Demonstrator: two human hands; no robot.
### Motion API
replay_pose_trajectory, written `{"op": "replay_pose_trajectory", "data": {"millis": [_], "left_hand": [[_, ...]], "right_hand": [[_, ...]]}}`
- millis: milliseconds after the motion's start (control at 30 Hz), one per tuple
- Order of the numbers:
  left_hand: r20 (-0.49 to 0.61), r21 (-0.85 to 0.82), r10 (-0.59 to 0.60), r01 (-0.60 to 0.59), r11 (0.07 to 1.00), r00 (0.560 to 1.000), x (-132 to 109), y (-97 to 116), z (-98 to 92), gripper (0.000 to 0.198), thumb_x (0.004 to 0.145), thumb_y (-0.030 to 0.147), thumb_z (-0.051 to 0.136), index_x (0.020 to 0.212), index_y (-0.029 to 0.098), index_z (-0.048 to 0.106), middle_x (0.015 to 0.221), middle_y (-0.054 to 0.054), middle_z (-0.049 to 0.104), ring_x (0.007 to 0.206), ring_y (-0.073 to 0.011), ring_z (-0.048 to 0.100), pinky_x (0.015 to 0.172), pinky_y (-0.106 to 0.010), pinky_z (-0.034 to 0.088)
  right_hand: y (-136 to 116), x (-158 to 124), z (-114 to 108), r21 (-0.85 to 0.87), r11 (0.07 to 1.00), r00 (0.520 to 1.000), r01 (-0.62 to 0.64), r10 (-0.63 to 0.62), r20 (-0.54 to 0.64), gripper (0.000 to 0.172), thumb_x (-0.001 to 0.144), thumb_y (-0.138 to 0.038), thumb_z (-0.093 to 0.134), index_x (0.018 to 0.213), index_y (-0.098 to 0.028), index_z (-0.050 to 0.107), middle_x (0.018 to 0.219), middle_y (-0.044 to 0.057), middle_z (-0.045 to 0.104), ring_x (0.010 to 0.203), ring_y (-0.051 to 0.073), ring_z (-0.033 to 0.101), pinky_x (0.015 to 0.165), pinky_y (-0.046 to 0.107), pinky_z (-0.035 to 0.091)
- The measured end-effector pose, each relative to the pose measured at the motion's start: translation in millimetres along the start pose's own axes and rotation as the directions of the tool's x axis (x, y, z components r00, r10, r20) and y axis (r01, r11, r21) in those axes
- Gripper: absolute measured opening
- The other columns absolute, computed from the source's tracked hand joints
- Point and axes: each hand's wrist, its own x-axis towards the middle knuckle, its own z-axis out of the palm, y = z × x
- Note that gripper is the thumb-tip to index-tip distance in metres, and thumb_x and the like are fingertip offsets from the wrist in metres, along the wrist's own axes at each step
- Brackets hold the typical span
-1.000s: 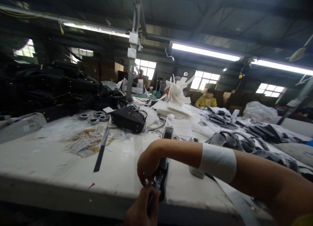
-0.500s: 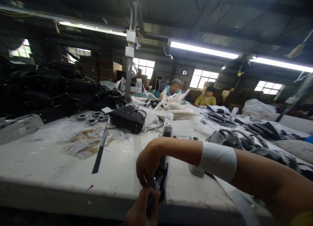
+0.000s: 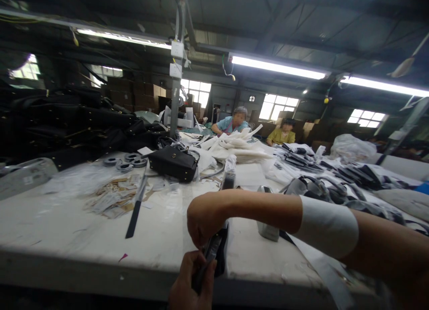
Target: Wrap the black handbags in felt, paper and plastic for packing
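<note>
At the front edge of the table lies a black strap-like piece [image 3: 213, 248] with a shiny clear film over part of it. My left hand [image 3: 191, 283] is closed on its near end, thumb and fingers pinching from both sides. Arching in from the right, my right hand [image 3: 205, 216] bends down over the same piece, its curled fingers close to the left fingertips and mostly hidden. A white band [image 3: 328, 225] wraps my right forearm. Beyond my right wrist, a dark piece in white-and-clear wrapping [image 3: 229, 173] stands up from the table.
A black handbag [image 3: 174, 162], grey tape rolls [image 3: 124, 164], a heap of tags [image 3: 112, 198] and a dark flat strip [image 3: 134, 218] lie left on the white table [image 3: 161, 238]. A grey object [image 3: 268, 229] stands under my right forearm. Two people work across the table.
My right hand has turned over slightly and its wrist and forearm have shifted right. My left hand stays pinched on the black strap-like piece, with more of the film showing.
</note>
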Motion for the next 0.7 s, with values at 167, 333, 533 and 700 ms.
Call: {"op": "replay_pose_trajectory", "data": {"millis": [167, 333, 533, 700], "left_hand": [[0.144, -0.268, -0.161, 0.195, 0.943, 0.976, 9.9, 8.3, -5.4, 0.039, 0.076, 0.057, 0.067, 0.083, 0.023, 0.051, 0.066, 0.004, 0.064, 0.064, -0.0145, 0.062, 0.059, -0.022, 0.048], [0.327, -0.408, -0.292, 0.414, 0.814, 0.899, 13.6, 7.7, -7.2, 0.055, 0.070, 0.060, 0.072, 0.102, 0.020, 0.055, 0.072, 0.000, 0.068, 0.052, -0.0103, 0.055, 0.045, -0.020, 0.038], [0.424, -0.508, -0.373, 0.558, 0.656, 0.825, 15.7, 9.4, -5.7, 0.072, 0.058, 0.063, 0.081, 0.106, 0.018, 0.052, 0.066, 0.002, 0.067, 0.033, 0.0027, 0.026, 0.035, -0.013, 0.014], [0.437, -0.547, -0.365, 0.566, 0.617, 0.822, 15.6, 8.0, -4.4, 0.070, 0.058, 0.060, 0.082, 0.105, 0.020, 0.050, 0.066, 0.004, 0.065, 0.034, 0.0027, 0.030, 0.036, -0.011, 0.016]], "right_hand": [[-14.0, -23.9, 9.7, -0.195, 0.971, 0.983, -0.140, 0.113, -0.144, 0.023, 0.084, -0.023, 0.066, 0.104, -0.028, 0.076, 0.098, -0.001, 0.076, 0.082, 0.019, 0.066, 0.053, 0.028, 0.039], [1.0, -38.0, 49.7, -0.296, 0.955, 0.900, 0.001, -0.131, -0.417, 0.013, 0.087, -0.018, 0.064, 0.088, -0.025, 0.075, 0.090, 0.000, 0.076, 0.094, 0.018, 0.066, 0.089, 0.034, 0.045], [13.4, -43.0, 119.2, -0.371, 0.928, 0.648, -0.023, -0.269, -0.713, 0.022, 0.098, -0.020, 0.048, 0.093, -0.020, 0.069, 0.096, 0.000, 0.074, 0.116, 0.017, 0.057, 0.120, 0.042, 0.020], [17.8, -44.3, 177.3, -0.329, 0.936, 0.433, -0.128, -0.246, -0.867, 0.027, 0.099, -0.015, 0.047, 0.122, -0.014, 0.060, 0.121, 0.000, 0.070, 0.123, 0.012, 0.054, 0.124, 0.034, 0.015]]}}
